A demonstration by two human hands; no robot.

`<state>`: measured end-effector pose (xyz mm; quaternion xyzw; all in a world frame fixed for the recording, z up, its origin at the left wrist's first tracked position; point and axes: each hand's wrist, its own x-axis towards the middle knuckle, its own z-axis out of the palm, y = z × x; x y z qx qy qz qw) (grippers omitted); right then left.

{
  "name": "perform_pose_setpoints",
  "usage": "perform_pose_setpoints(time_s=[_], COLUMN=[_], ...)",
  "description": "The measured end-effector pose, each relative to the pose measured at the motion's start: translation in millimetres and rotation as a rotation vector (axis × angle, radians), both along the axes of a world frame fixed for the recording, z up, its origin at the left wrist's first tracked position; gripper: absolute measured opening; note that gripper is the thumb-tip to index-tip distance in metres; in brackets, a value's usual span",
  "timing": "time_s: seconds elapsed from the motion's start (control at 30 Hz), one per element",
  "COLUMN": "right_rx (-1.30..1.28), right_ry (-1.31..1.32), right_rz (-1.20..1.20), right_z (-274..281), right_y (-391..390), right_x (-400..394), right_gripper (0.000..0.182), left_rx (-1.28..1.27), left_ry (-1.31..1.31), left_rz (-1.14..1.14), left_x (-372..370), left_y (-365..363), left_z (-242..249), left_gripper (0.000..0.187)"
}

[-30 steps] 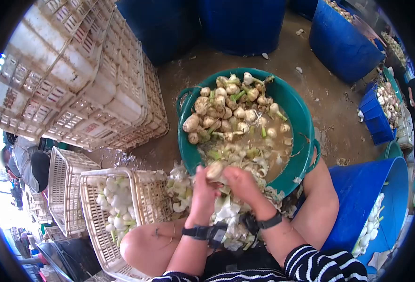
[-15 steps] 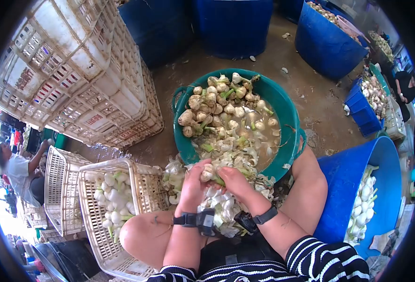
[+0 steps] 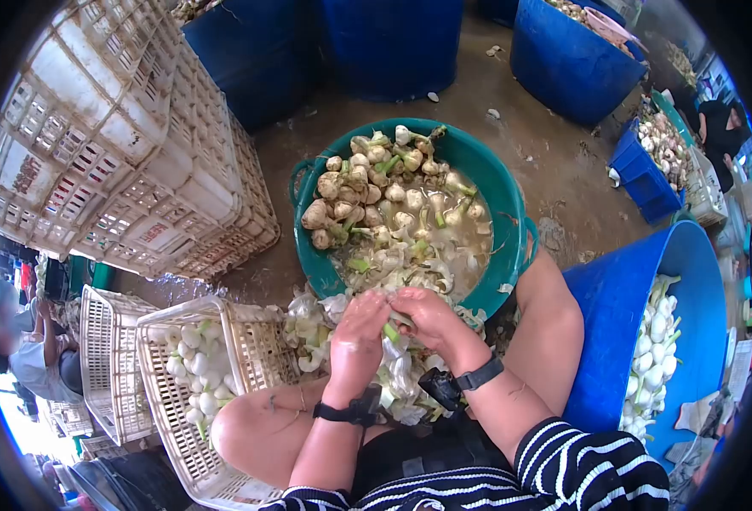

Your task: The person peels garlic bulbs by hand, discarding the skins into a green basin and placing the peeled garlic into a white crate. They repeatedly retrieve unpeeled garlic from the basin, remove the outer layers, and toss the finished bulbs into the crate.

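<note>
Between left hand (image 3: 359, 330) and right hand (image 3: 427, 317), a stem (image 3: 391, 332) is gripped; just beyond, a tub (image 3: 503, 198) holds garlic (image 3: 342, 187).

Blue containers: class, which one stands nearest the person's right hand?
The large blue tub of white bulbs beside the right knee; the others stand farther from the right hand, across the floor.

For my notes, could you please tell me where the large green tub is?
In the head view, the large green tub sits near the centre, just beyond the hands and right of the stacked crates.
</note>
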<state>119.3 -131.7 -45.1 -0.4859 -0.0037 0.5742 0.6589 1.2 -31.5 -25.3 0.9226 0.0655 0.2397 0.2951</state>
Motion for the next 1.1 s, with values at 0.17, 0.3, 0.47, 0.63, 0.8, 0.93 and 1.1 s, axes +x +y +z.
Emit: perform_pose_setpoints(time_s=[0.17, 0.3, 0.47, 0.63, 0.8, 0.93, 1.1], right_rx=[0.051, 0.08, -0.072, 0.168, 0.002, 0.16, 0.244], right_ry=[-0.434, -1.517, -1.275, -1.106, -1.25, -1.217, -1.435], right_rz=[-0.018, 0.267, 0.091, 0.11, 0.049, -0.046, 0.301], right_z=[7, -17, 36, 37, 38, 38, 41], right_y=[-17, -31, 3, 14, -4, 3, 9], right_x=[-28, -33, -12, 6, -26, -4, 13], right_gripper=[0.016, 0.028, 0.024, 0.016, 0.012, 0.014, 0.015], left_rx=[-1.354, -1.772, -1.154, -1.233, -1.291, -1.021, -0.991], left_ry=[-0.236, -0.46, -0.256, -0.177, -0.227, -0.197, -0.164], left_rz=[0.488, 0.583, 0.455, 0.386, 0.427, 0.226, 0.183], left_x=[1, -2, -4, -5, -5, 0, -2], left_y=[4, 18, 13, 13, 18, 11, 15], left_z=[-22, -12, -6, -9, -9, 15, 5], left_gripper=[0.007, 0.011, 0.025, 0.023, 0.021, 0.018, 0.015])
